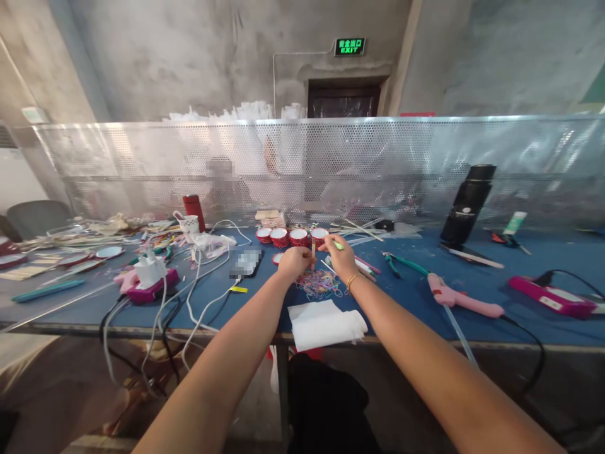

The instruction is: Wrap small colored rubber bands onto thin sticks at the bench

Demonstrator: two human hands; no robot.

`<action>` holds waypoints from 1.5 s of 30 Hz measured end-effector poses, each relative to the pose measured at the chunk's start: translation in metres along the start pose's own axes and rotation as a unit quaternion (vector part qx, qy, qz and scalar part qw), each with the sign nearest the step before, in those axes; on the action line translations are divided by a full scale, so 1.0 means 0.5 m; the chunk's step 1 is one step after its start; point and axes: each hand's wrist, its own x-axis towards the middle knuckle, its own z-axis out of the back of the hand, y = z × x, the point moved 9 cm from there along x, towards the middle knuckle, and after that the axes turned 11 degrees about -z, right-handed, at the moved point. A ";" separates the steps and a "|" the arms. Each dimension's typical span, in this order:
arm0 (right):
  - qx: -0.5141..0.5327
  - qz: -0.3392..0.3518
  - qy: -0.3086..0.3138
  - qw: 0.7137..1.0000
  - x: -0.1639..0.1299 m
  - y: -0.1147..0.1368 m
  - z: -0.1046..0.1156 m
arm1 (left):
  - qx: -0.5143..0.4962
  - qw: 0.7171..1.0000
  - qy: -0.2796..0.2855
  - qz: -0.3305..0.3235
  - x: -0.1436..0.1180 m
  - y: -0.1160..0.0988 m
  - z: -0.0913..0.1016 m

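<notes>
My left hand (297,261) is closed, its fingertips pinching a narrow wooden stick (313,248) that stands upright. Close to it on the right, my right hand (342,257) is closed around a light green pen (338,245); the pen's tip is hidden. Under both hands lies a heap of thin, multicoloured loops (319,285). Just beyond the hands, several red patterned cups (298,237) with white insides stand in a row. A folded white cloth or tissue (326,323) rests at the table's front edge, between my forearms.
A phone (246,262) and white cables lie left of my hands, near a purple power strip (152,287). To the right are green-handled pliers (406,262), a pink glue gun (460,299), a black flask (467,205) and another purple strip (551,296). A perforated metal screen (378,164) stands behind.
</notes>
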 end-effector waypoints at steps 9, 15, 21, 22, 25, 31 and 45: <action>0.057 -0.026 -0.068 0.996 0.004 0.006 0.032 | -0.009 1.000 0.002 -0.017 0.000 -0.004 -0.006; 0.038 -0.027 -0.074 0.996 0.005 0.006 0.036 | -0.025 1.000 -0.004 0.002 0.001 0.010 -0.009; 0.010 -0.025 -0.029 0.999 -0.008 0.021 0.016 | -0.053 0.998 -0.007 0.014 0.006 0.021 -0.015; 0.002 -0.023 -0.022 1.000 -0.011 0.024 0.012 | -0.051 0.999 -0.006 0.013 0.007 0.022 -0.015; -0.009 -0.024 -0.012 1.000 -0.018 0.030 0.004 | -0.045 0.999 -0.004 0.010 0.009 0.023 -0.016; -0.020 -0.022 -0.002 1.000 -0.015 0.028 0.000 | -0.046 0.999 -0.003 0.016 0.006 0.017 -0.013; -0.018 -0.013 -0.018 1.000 -0.013 0.024 0.005 | -0.055 0.998 0.000 0.035 0.004 0.025 -0.015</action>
